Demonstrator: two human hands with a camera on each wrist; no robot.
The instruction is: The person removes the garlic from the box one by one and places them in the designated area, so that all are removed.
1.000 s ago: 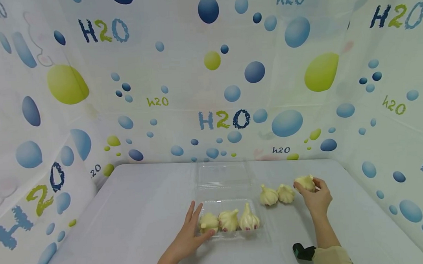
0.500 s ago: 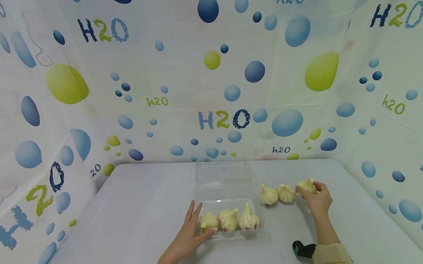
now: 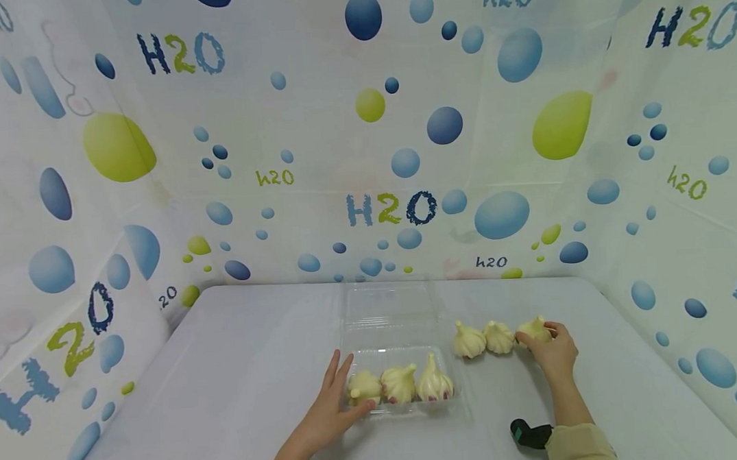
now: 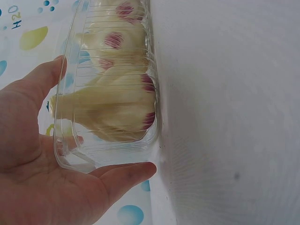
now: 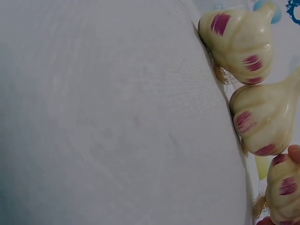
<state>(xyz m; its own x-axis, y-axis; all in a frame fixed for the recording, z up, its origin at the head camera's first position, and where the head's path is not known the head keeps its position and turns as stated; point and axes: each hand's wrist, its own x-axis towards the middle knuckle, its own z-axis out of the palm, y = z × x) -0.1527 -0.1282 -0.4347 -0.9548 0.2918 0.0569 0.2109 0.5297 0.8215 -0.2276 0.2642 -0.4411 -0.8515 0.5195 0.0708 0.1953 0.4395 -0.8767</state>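
Note:
My left hand (image 3: 325, 409) rests at the left end of a clear plastic clamshell container (image 3: 407, 409), fingers straight and spread, thumb along its near side. Three garlic bulbs stand in its tray: a left bulb (image 3: 364, 386), a middle bulb (image 3: 399, 384) and a right bulb (image 3: 434, 381). Purple marks show on them through the wall (image 4: 93, 154) in the left wrist view. On the table to the right, my right hand (image 3: 554, 354) pinches a garlic bulb (image 3: 535, 330) between thumb and fingers. Only fingertips of that hand show in the right wrist view, against the bulb (image 5: 284, 197).
Two more garlic bulbs, one (image 3: 469, 340) left of the other (image 3: 499, 337), stand in a row with the pinched bulb. The container's lid (image 3: 387, 303) lies folded back. A black object (image 3: 529, 434) is by the right sleeve. A patterned curtain (image 3: 315, 136) encloses the white table (image 3: 244, 359).
My right hand has lowered its garlic bulb to the table at the right end of the row. The left hand and the container have stayed in place.

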